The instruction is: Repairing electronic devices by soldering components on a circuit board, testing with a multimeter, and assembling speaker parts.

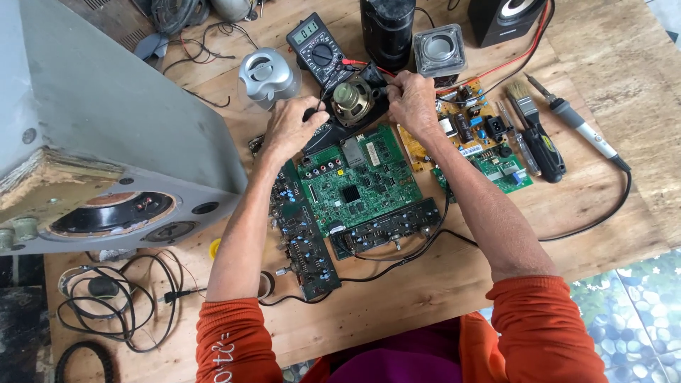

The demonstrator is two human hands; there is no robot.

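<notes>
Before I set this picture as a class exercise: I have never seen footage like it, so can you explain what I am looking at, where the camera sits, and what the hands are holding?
There is no machine here. The one picture comes from a camera worn on a person's head, looking down at their own bare hands over a wooden table. The left hand holds a black probe, and the right hand holds a second one, against a small loudspeaker. Behind it lies a multimeter. Below the hands are a green circuit board and darker boards. To the right lie a paintbrush and a soldering iron. A large grey speaker cabinet fills the left.
</notes>
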